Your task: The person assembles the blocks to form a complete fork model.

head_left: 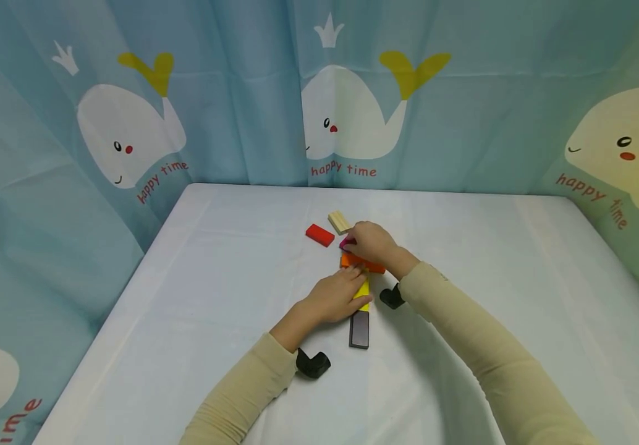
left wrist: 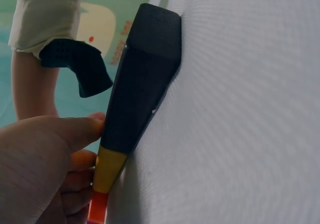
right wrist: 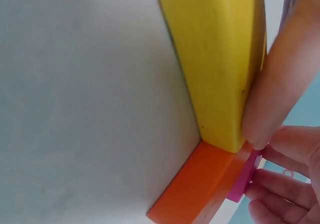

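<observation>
A dark grey block (head_left: 359, 332), a yellow block (right wrist: 215, 69) and an orange block (right wrist: 187, 181) lie in contact on the white table. Grey and yellow run end to end, while the orange one sits crosswise at the yellow block's far end. My left hand (head_left: 332, 298) rests over the yellow block, its fingers reaching the orange edge and its thumb against the row's side. Just beyond the orange block, my right hand (head_left: 373, 242) pinches a magenta block (right wrist: 242, 180), partly covered by the fingers.
A red block (head_left: 319, 235) and a pale wooden block (head_left: 338, 221) lie loose beyond the row, left of my right hand. Black wrist devices (head_left: 314, 364) jut from both sleeves. A blue curtain (head_left: 241, 123) with whales hangs behind the table (head_left: 230, 247).
</observation>
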`<state>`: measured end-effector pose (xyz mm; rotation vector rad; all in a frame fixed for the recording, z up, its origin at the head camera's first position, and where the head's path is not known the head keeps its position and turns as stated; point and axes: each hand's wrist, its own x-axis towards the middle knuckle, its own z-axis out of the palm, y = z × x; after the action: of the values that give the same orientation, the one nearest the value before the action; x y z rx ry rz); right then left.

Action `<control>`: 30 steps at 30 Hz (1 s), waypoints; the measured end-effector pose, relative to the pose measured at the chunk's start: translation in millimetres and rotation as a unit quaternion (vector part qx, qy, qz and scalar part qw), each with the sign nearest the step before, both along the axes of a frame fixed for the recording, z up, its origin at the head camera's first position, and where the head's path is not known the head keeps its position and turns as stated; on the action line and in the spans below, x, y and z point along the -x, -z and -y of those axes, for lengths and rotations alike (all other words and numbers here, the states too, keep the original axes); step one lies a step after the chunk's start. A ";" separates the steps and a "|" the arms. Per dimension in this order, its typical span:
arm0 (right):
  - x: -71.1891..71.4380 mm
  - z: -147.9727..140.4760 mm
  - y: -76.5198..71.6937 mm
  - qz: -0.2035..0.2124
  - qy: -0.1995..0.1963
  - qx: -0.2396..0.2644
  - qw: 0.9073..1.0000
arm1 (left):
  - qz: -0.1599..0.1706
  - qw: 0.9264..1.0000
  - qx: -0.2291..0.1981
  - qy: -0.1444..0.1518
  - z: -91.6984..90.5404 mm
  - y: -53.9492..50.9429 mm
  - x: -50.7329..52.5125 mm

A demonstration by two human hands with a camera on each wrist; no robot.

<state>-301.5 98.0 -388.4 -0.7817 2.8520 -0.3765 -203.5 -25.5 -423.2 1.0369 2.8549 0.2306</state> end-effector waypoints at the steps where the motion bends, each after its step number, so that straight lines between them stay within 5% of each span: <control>1: 0.1 -0.6 0.7 0.000 0.000 0.001 1.000 | -0.001 1.000 0.000 0.001 0.0 0.1 0.1; 30: -7.5 -19.5 3.0 -0.022 -0.005 0.027 0.999 | 0.003 1.000 -0.004 -0.007 0.5 -0.2 -2.0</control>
<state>-294.0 117.4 -391.4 -0.8243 2.8873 -0.4417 -201.5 -25.9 -423.0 1.0172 2.8591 0.2444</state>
